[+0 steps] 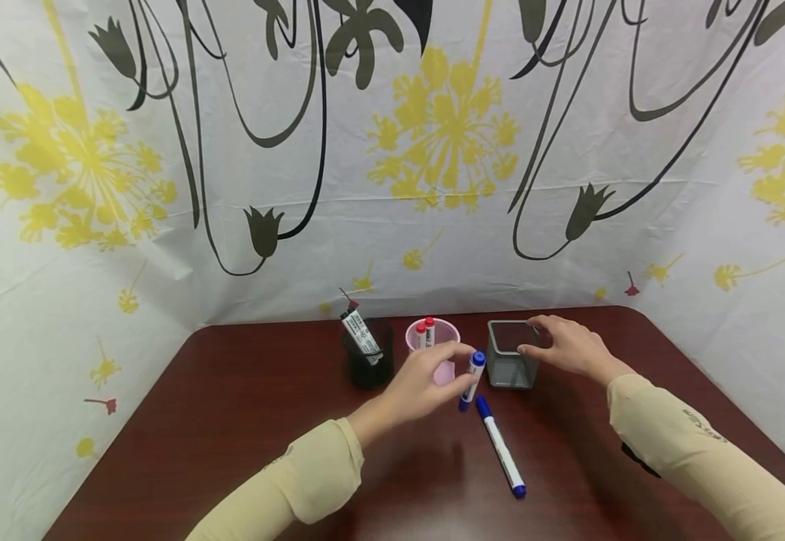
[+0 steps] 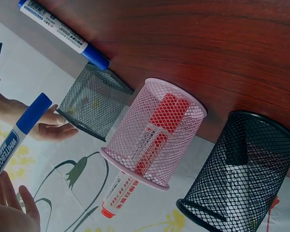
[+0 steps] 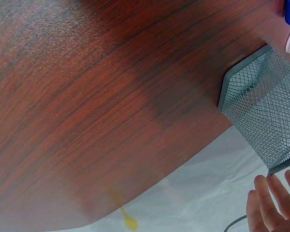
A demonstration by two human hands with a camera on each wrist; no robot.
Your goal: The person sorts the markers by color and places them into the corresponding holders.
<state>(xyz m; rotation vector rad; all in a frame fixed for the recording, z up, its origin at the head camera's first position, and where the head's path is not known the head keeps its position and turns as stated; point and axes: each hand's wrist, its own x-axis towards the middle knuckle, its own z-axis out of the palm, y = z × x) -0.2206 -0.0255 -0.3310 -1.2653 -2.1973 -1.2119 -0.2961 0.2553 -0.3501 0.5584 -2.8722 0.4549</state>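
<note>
My left hand (image 1: 426,379) pinches a blue-capped whiteboard marker (image 1: 473,379) between thumb and fingers. The marker stands nearly upright, just left of a square grey mesh pen holder (image 1: 512,368); the left wrist view shows its blue cap (image 2: 34,113) and part of its label. At the holder's right side is my right hand (image 1: 571,346), fingers fairly straight. In the right wrist view its fingertips (image 3: 272,181) touch or nearly touch the holder's rim. A second blue-capped whiteboard marker (image 1: 502,447) lies on the table in front of the holder.
Left of the grey holder stands a pink mesh cup (image 2: 176,159) with two red markers (image 1: 429,330). Further left, a black mesh cup (image 1: 368,376) holds a black-and-white marker (image 1: 361,334). All stand on a dark red-brown table (image 1: 230,421) before a patterned cloth backdrop (image 1: 378,248).
</note>
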